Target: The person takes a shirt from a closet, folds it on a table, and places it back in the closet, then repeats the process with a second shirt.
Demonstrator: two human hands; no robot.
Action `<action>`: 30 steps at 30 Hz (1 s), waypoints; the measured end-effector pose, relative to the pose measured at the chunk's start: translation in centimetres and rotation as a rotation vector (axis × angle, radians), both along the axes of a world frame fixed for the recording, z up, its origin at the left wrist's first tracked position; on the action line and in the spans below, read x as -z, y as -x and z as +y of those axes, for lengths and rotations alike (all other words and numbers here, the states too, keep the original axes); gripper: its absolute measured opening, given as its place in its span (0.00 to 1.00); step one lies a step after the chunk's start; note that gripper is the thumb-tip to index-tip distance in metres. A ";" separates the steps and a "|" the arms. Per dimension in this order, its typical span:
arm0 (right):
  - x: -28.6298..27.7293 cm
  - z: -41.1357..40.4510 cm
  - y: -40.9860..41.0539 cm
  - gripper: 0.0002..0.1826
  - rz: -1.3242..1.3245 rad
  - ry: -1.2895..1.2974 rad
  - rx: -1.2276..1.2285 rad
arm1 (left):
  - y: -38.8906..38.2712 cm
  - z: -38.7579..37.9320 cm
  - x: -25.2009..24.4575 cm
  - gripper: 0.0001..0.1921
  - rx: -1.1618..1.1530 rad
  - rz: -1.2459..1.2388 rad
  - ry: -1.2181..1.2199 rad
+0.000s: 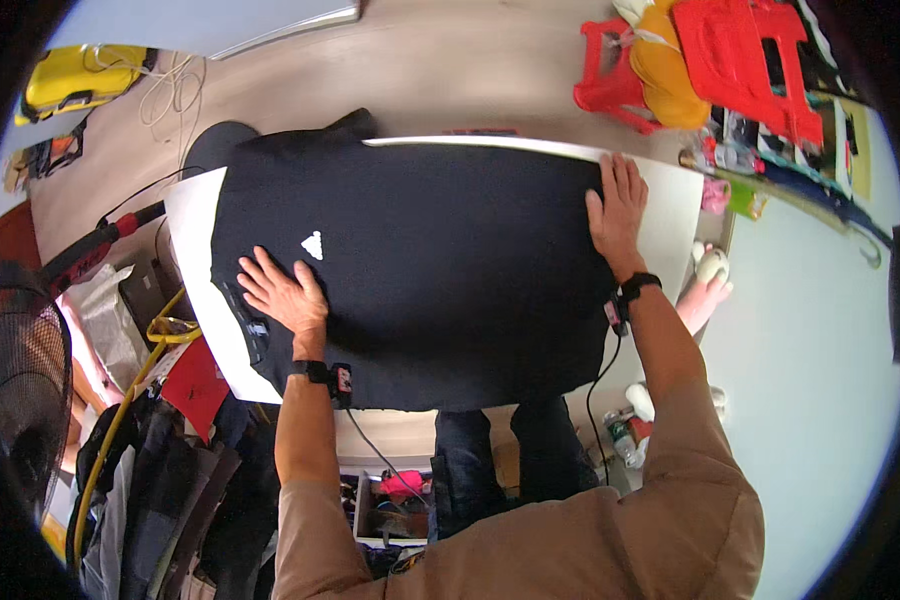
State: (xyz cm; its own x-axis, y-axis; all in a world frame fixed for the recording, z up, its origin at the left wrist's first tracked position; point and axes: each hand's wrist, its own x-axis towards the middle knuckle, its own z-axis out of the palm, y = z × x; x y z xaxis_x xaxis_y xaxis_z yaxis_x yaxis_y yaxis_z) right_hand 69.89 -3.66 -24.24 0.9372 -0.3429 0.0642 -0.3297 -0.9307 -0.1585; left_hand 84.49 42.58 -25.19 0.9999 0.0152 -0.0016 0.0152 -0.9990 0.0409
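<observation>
A black garment [450, 262] with a small white Adidas logo [313, 245] lies spread flat over a white board or tabletop [671, 202]. My left hand [285, 294] rests palm down on the cloth, just below and left of the logo, fingers spread. At the far right edge of the garment, my right hand [619, 210] lies flat, its fingertips reaching the top right corner and partly on the white surface. Neither hand grips anything. Each wrist wears a black strap with a small cabled device. A dark part of the cloth hangs past the far left edge.
Hanging dark clothes [172, 487] and a mesh fan guard [22, 390] stand at the left. An open drawer [394, 517] shows below the board. Red plastic stools [742, 67] are at the upper right; a yellow case [82, 79] lies upper left near loose cables [176, 90].
</observation>
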 end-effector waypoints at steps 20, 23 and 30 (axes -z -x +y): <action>-9.0 6.3 15.3 0.32 0.203 -0.356 -0.248 | 9.1 -2.5 -0.6 0.37 0.160 0.007 0.031; -7.5 10.4 23.6 0.37 0.477 -0.559 -0.399 | 8.7 -3.6 0.3 0.38 0.199 0.015 0.056; -4.9 9.4 29.1 0.38 0.734 -0.380 -0.533 | 8.5 -3.8 0.0 0.39 0.173 0.028 0.074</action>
